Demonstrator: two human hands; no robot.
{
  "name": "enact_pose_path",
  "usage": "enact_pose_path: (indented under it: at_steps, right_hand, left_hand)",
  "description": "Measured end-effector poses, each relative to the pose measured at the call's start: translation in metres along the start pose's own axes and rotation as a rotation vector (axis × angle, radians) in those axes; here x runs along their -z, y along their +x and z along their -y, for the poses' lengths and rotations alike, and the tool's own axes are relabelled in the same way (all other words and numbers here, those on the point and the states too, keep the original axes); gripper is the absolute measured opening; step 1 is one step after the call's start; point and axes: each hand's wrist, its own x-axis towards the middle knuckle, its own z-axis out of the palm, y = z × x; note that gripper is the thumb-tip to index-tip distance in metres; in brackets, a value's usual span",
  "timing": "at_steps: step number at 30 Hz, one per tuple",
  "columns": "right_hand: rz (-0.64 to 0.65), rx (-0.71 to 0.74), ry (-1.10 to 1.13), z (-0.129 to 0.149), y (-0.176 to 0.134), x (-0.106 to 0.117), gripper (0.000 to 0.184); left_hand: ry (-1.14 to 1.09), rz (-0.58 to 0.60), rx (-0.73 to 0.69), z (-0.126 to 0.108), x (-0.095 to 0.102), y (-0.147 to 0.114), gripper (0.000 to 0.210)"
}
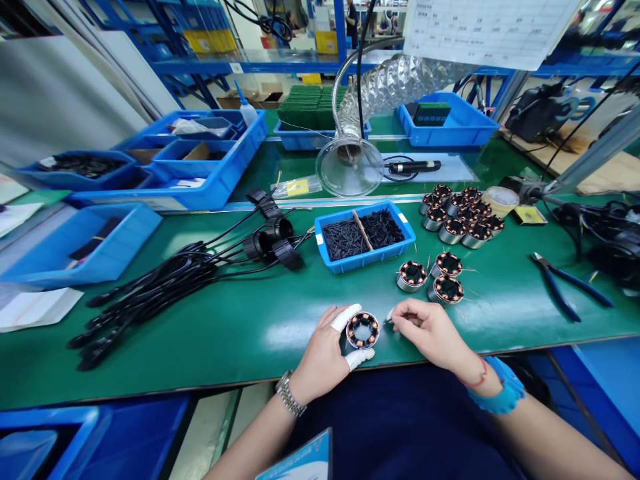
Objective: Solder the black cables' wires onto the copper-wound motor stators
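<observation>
My left hand point(320, 357) grips a motor stator point(361, 343) with copper coils and a black inner frame. White finger cots cover its thumb and index finger, which press on opposite sides of the ring. Just right of the stator, my right hand point(434, 331) is closed in a pinch, a white cot on one fingertip. Something small and thin is between those fingertips, too small to name; thin wires stick out from the stator near it. Beyond my right hand stand three more stators, one of them a nearby stator point(413, 275), with loose wire ends.
A blue tray point(345, 267) of short black tubes lies ahead. Black cables point(170, 287) with round connectors are left, diagonal pliers point(555, 287) right. Several grouped stators point(454, 230) stand behind. A clear fume hood point(350, 175) hangs low over the bench; blue bins point(215, 183) are back left.
</observation>
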Motion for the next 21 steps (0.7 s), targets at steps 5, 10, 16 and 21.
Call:
enact_pose_path:
  at_steps: [5,10,16,21]
  right_hand:
    - [0.004,-0.017,-0.006,0.001,0.0,0.0,0.009]
    - [0.032,0.01,-0.013,0.0,0.001,-0.006,0.011]
    - [0.042,0.118,-0.131,0.002,0.002,-0.01,0.014]
    - [0.019,0.213,-0.218,-0.004,-0.006,-0.016,0.019]
  left_hand:
    - [-0.002,-0.002,0.002,0.0,0.0,0.0,0.064]
    - [-0.011,0.007,-0.003,-0.001,0.0,0.0,0.064]
    - [-0.067,0.0,-0.022,0.001,-0.001,0.001,0.065]
    - [-0.108,-0.029,-0.008,-0.007,0.003,-0.001,0.068]
